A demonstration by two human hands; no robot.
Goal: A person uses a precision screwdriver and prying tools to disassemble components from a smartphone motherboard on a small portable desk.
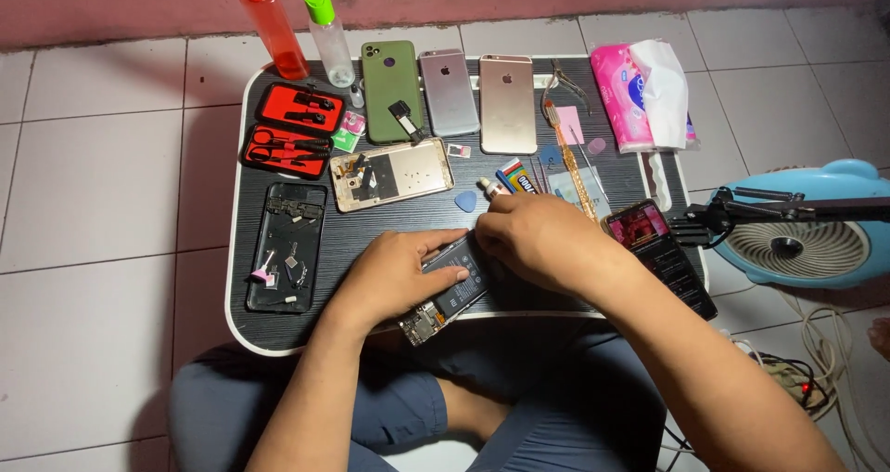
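Gripping the opened phone (447, 291) near the worktop's (352, 240) front edge, my left hand (394, 273) steadied it; my right hand (533, 240) pinched something hidden. Battery remained inside.

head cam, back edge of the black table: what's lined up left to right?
Red-capped bottle → green-capped clear bottle → green phone back → silver phone → gold phone → pliers → pink tissue pack. Both hands, left hand and right hand, work nearer, on an opened phone.
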